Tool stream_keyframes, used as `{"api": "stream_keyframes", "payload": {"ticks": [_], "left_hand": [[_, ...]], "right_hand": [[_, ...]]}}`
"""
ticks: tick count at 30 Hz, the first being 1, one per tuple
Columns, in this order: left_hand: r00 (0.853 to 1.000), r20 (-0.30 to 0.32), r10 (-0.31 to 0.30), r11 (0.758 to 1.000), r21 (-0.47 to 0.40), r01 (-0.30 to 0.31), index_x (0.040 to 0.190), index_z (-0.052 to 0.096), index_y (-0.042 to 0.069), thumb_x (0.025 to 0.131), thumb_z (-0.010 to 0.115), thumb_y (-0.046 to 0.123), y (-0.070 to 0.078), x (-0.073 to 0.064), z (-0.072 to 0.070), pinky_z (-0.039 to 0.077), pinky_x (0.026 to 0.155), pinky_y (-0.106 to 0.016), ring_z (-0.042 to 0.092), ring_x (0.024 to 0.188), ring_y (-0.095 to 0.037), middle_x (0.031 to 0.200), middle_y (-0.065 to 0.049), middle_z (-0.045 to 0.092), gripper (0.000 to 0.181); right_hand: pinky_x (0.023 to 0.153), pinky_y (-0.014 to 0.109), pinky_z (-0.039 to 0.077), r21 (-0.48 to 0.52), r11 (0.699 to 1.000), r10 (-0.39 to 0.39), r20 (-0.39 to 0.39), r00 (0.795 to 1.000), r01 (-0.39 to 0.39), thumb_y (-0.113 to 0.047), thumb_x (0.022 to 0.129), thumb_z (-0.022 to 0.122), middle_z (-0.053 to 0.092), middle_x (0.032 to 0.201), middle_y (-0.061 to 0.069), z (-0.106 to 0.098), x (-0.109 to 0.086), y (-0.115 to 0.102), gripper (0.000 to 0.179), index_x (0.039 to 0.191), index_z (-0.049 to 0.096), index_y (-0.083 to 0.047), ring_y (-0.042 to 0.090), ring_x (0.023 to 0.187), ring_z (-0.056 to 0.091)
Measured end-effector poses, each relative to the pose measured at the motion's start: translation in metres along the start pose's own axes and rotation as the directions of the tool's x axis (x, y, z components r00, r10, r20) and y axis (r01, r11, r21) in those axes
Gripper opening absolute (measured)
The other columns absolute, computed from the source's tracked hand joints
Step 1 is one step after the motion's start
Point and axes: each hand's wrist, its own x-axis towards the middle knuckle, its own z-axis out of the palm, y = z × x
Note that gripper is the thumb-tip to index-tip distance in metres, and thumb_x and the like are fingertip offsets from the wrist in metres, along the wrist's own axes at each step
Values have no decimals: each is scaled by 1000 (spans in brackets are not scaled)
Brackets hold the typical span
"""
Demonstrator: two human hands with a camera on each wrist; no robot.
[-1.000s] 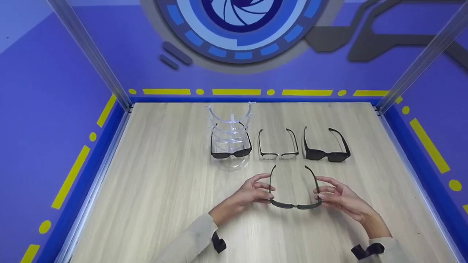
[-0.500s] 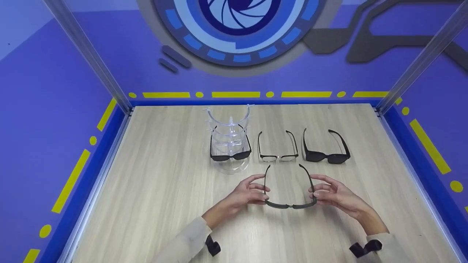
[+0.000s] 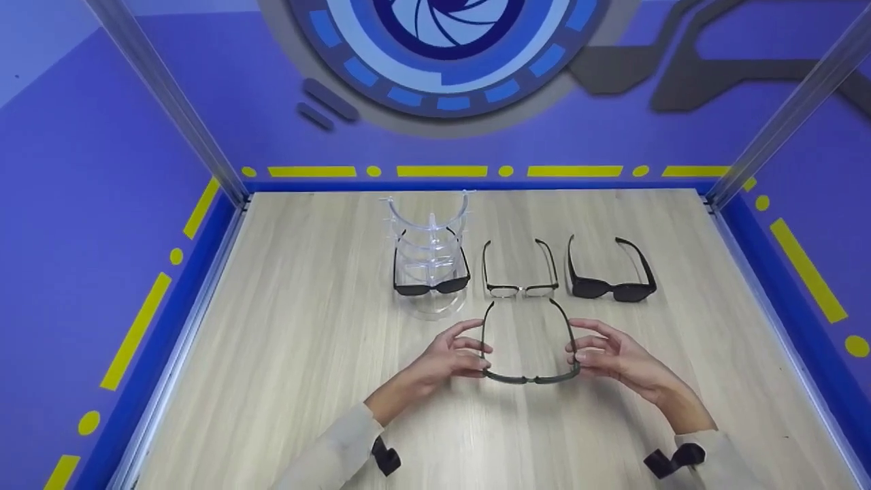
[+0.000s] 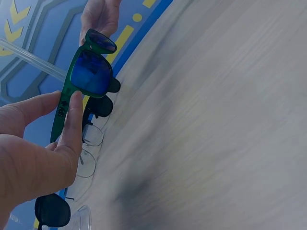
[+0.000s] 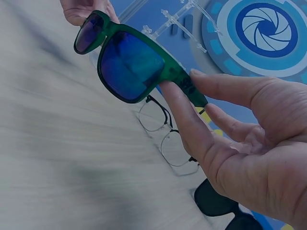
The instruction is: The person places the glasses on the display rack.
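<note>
Print on the green glasses' [image 5: 132, 62] temples is too small to read. The left hand [image 4: 38, 158] hides the tip of the left temple [image 4: 58, 117] in the left wrist view, whose bottom edge cuts off the stand [image 3: 433, 258]. The right wrist view's bottom edge crops the right sunglasses [image 5: 216, 199]. Table [image 4: 201, 134] grain blurs in both wrist views. The head view crops the emblem [image 3: 446, 64] and both sleeves [image 3: 333, 449].

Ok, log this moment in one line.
left hand: pinches green sunglasses; right hand: pinches same pair; clear stand: upright, farther back
</note>
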Motion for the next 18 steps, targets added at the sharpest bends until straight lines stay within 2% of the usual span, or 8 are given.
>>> {"api": "stream_keyframes", "payload": {"ticks": [8, 15, 18], "left_hand": [[1000, -11, 17, 1000, -3, -17, 156, 35, 5, 84, 72, -10, 1, -2, -7, 64, 86, -38, 73, 89, -17, 119, -17, 69, 82], [999, -23, 24, 1000, 12, -24, 156, 35, 6, 84, 73, -8, 4, -6, -13, 64, 87, -39, 73, 88, -17, 126, -26, 65, 82], [999, -26, 30, 1000, 10, -29, 156, 35, 6, 84, 72, -8, 5, -9, -15, 64, 87, -38, 73, 89, -16, 125, -25, 66, 83]], "right_hand": [[96, 30, 59, -3, 1000, -7, -29, 1000, 6, 1, 100, 59, 69, 123, 0, 5, 7, 0, 57, 153, 40, -13, 12, 110, 70], [95, 31, 59, -4, 1000, 10, -74, 997, -10, 1, 100, 59, 70, 120, -2, 14, 14, 1, 54, 150, 44, -12, 12, 109, 70], [96, 30, 59, 3, 1000, 7, -95, 995, -7, 0, 100, 60, 70, 119, -1, 18, 16, 1, 53, 149, 45, -10, 12, 108, 71]]}}
